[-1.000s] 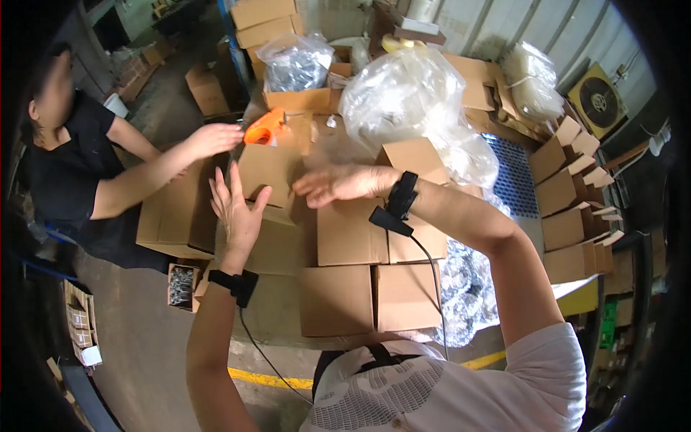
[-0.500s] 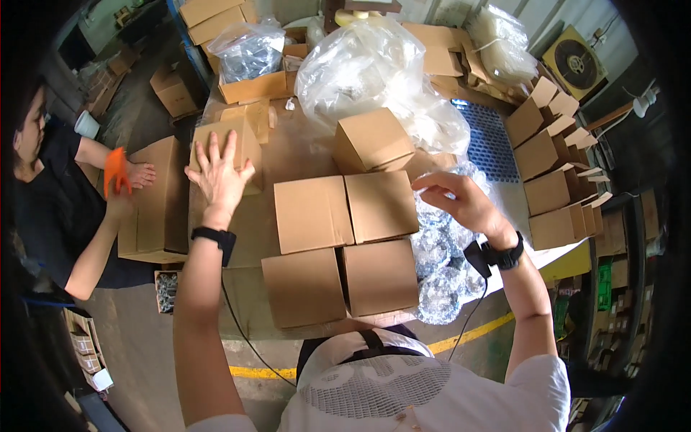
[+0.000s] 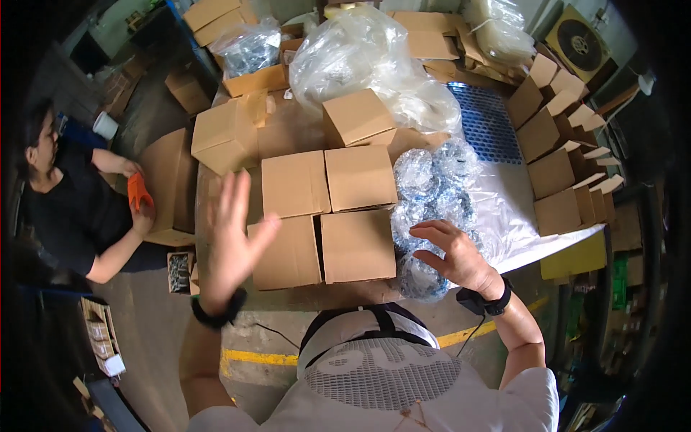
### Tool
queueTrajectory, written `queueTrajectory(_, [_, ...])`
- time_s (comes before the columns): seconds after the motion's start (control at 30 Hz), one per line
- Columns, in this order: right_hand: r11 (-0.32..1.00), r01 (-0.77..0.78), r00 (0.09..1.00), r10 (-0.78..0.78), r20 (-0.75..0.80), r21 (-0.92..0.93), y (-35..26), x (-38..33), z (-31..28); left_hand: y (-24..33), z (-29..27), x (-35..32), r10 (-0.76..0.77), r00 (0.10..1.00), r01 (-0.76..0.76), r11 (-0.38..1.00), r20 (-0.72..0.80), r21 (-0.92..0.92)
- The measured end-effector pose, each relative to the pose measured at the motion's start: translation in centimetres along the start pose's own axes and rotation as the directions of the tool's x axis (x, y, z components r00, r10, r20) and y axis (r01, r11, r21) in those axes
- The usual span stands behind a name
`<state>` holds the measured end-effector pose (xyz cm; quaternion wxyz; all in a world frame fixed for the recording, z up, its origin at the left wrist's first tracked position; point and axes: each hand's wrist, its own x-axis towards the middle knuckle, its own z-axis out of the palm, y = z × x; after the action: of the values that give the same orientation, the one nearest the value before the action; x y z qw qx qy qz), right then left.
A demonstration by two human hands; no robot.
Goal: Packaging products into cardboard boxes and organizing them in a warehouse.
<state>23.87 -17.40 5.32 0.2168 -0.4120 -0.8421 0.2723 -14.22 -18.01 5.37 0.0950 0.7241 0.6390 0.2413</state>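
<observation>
My left hand [image 3: 232, 241] hovers open at the cardboard boxes' [image 3: 320, 216] left edge, drawn back; my right hand [image 3: 455, 253], empty-fingered, has dropped onto the bagged parts [image 3: 432, 194].

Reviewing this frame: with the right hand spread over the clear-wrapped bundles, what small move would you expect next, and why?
Probably the right hand lowers and closes on one of the clear-wrapped bundles lying beside the four closed cardboard boxes. Its fingers are open and curled just above the pile, holding nothing. The left hand is also empty, raised open over the boxes' left edge.
</observation>
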Motion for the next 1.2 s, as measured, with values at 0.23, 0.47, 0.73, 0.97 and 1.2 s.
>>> queueTrajectory(0.23, [0.955,0.293,0.944,-0.296,0.146,0.042,0.6,8.1,-0.5,6.4,8.9,-14.5,-0.252,0.906,0.224,0.967,-0.341,-0.120])
queueTrajectory(0.47, [0.879,0.434,0.873,-0.355,0.335,-0.199,0.4,18.7,4.4,7.6,13.3,-15.2,-0.484,0.790,0.301,0.841,-0.376,-0.450])
queueTrajectory(0.73, [0.958,0.188,0.702,0.022,0.712,-0.216,-1.8,27.8,6.9,5.2,16.3,-15.2,-0.527,0.733,0.365,-0.230,0.431,-0.902])
queueTrajectory(0.97, [0.967,0.155,0.706,0.033,0.707,-0.200,-0.5,30.1,10.8,3.3,15.7,-15.2,-0.491,0.754,0.195,-0.467,0.437,-0.862])
queueTrajectory(1.2, [0.964,0.162,0.800,-0.004,0.600,-0.209,-2.7,29.9,13.1,3.7,12.9,-13.9,-0.630,0.661,0.096,-0.468,0.408,-0.879])
